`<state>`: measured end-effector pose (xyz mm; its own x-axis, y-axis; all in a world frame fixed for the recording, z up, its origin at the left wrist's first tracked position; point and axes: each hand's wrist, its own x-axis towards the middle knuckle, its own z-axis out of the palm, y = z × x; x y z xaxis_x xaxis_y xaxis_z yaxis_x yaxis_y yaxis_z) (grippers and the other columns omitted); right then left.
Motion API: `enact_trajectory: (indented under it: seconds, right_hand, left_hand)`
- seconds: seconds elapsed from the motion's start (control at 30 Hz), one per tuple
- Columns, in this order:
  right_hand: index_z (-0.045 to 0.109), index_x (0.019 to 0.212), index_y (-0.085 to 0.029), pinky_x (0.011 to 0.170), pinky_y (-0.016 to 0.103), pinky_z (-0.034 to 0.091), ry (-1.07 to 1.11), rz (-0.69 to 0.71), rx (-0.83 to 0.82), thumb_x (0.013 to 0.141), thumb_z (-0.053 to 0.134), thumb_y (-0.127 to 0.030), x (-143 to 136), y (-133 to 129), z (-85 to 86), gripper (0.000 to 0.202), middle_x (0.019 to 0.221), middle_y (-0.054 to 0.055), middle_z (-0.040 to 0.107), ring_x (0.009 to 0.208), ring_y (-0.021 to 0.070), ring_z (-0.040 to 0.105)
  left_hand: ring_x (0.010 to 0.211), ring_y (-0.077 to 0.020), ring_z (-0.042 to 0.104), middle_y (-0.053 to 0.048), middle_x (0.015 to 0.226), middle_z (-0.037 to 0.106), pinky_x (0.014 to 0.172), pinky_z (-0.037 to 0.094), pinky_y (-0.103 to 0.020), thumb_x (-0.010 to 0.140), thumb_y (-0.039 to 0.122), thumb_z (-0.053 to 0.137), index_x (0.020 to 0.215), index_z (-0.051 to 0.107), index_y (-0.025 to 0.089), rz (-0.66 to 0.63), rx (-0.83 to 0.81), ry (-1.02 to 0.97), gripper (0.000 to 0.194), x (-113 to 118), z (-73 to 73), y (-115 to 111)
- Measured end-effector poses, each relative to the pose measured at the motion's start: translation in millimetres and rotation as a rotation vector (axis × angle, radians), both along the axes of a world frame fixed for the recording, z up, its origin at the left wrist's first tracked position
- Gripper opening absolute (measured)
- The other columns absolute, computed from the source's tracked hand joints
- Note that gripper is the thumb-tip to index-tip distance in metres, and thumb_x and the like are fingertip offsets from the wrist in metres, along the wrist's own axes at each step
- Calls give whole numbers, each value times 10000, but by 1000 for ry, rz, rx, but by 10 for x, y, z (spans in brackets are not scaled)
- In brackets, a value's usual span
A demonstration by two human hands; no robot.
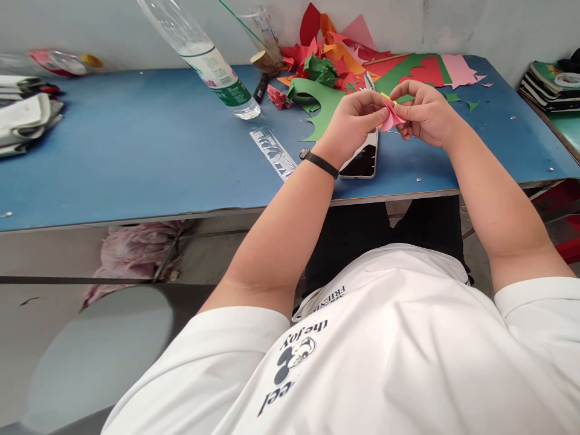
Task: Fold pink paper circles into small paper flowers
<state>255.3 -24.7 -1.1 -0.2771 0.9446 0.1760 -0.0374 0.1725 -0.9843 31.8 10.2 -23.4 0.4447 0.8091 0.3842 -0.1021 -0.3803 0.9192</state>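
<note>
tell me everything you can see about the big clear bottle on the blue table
The bottle looks like clear, thin plastic, with a wrapped label, white above and green below, its print too small to read. It seems to stand on its base on the blue table, though it slants in this view. Its top runs out of the picture, so any cap is hidden. How much liquid it holds, I can't tell. A black cylinder lies close beside its base; no hand touches it.

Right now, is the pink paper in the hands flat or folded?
Folded: the pink paper shows creases and raised lobes between left hand and right hand.
</note>
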Motion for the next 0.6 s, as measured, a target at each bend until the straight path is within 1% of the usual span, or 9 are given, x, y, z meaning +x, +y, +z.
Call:
enact_trajectory:
  seconds: [0.07, 0.13, 0.23, 0.27, 0.33, 0.4, 0.43, 0.53, 0.6]
  right_hand:
    - [672, 1069, -319, 678, 351, 540, -2, 44, -3, 924, 1204, -605, -14, -13, 8, 621, 726, -58, 651, 697, 212, 578]
    - [656, 1000, -297, 672, 331, 541, 50, 71, 22, 984, 1151, -522, -37, -24, 14, 544, 750, -42, 665, 697, 199, 587]
    - [690, 944, -236, 654, 296, 546, 190, 65, 65, 1164, 895, -387, -84, -24, 12, 336, 829, 25, 748, 712, 179, 674]
    - [715, 944, -212, 646, 286, 548, 230, 58, 76, 1156, 824, -309, -98, -17, 7, 258, 848, 44, 771, 716, 175, 705]
    - [773, 977, -167, 641, 271, 559, 272, 42, 101, 969, 791, -160, -116, 11, -15, 21, 868, 57, 806, 728, 176, 755]
    - [807, 986, -151, 646, 264, 573, 260, 24, 154, 751, 796, -102, -122, 43, -43, 240, 860, 44, 826, 738, 180, 777]
    - [816, 974, -153, 652, 268, 583, 243, 17, 186, 712, 825, -102, -121, 53, -54, 267, 842, 34, 826, 732, 181, 776]
    - [839, 929, -160, 685, 294, 618, 241, 31, 230, 769, 958, -185, -116, 44, -59, 202, 813, 25, 823, 703, 177, 757]
    - [881, 960, -138, 707, 305, 634, 306, 87, 186, 797, 845, -184, -112, 19, -43, 173, 844, 46, 844, 719, 182, 772]
  left_hand:
    - [1158, -338, 792, -51, 935, 773, 1115, 648, -584, 1055, 630, 1055, 949, 749, 329, -22, -49, 9, 442, -8, -14, 12]
    - [1228, -355, 792, -39, 915, 748, 1130, 644, -571, 1027, 668, 1081, 965, 732, 318, -18, -91, 12, 498, -24, -11, 7]
    - [1288, -367, 800, -27, 948, 758, 1090, 654, -529, 941, 694, 1104, 966, 727, 333, 13, -168, -35, 522, -42, 21, -41]
    - [1297, -360, 798, -25, 962, 769, 1075, 651, -507, 939, 685, 1087, 957, 729, 348, 15, -196, -65, 492, -43, 36, -65]
    - [1317, -332, 782, -16, 952, 784, 1070, 633, -456, 981, 629, 1040, 946, 725, 378, -5, -244, -126, 404, -42, 65, -114]
    - [1264, -284, 778, -2, 907, 758, 1042, 612, -400, 1067, 519, 982, 932, 709, 367, -34, -272, -156, 340, -34, 95, -155]
    - [1178, -253, 780, 2, 896, 734, 993, 602, -372, 1109, 444, 945, 925, 705, 343, -45, -279, -160, 318, -30, 110, -171]
    - [957, -191, 765, -8, 931, 695, 829, 571, -317, 1194, 327, 857, 906, 688, 285, -23, -302, -144, 337, -21, 159, -205]
    - [1019, -224, 812, -25, 951, 709, 792, 593, -311, 1176, 373, 917, 907, 675, 291, 17, -320, -120, 371, -22, 186, -219]
